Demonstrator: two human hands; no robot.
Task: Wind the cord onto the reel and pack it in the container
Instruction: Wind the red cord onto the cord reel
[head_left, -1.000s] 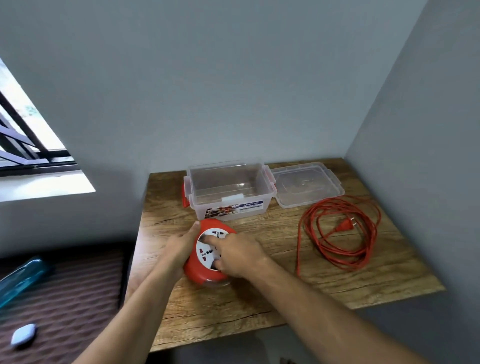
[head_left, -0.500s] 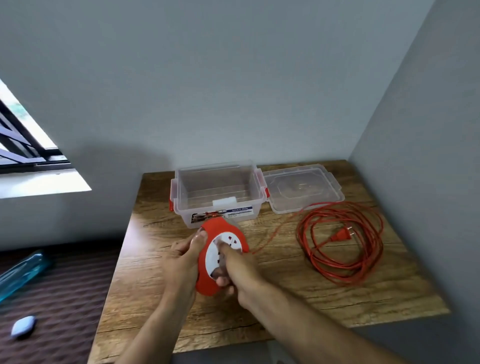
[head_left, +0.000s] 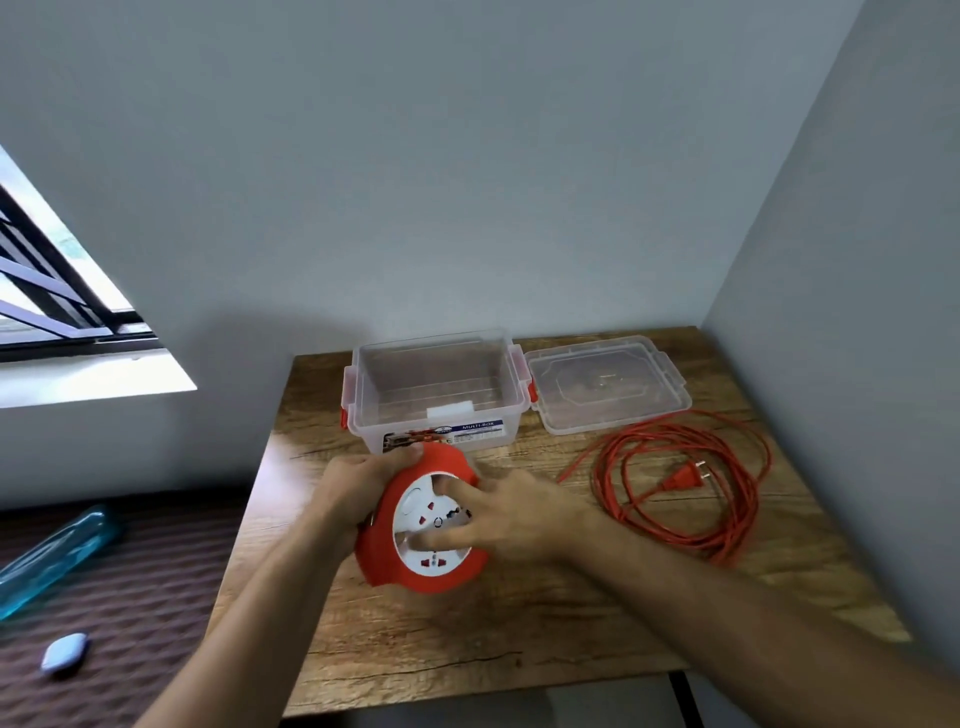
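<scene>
Left hand (head_left: 358, 493) clamps the round red plastic reel (head_left: 423, 525) above the wooden table (head_left: 519, 639), right hand (head_left: 511, 512) fingers pinching its white hub — loose orange cord (head_left: 680, 488) coiled rt could snag w/ fast winding.

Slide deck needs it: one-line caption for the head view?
Left hand steadies round red-and-white plastic cord reel, right hand on its face; red cord lies loose by clear plastic container.
</scene>
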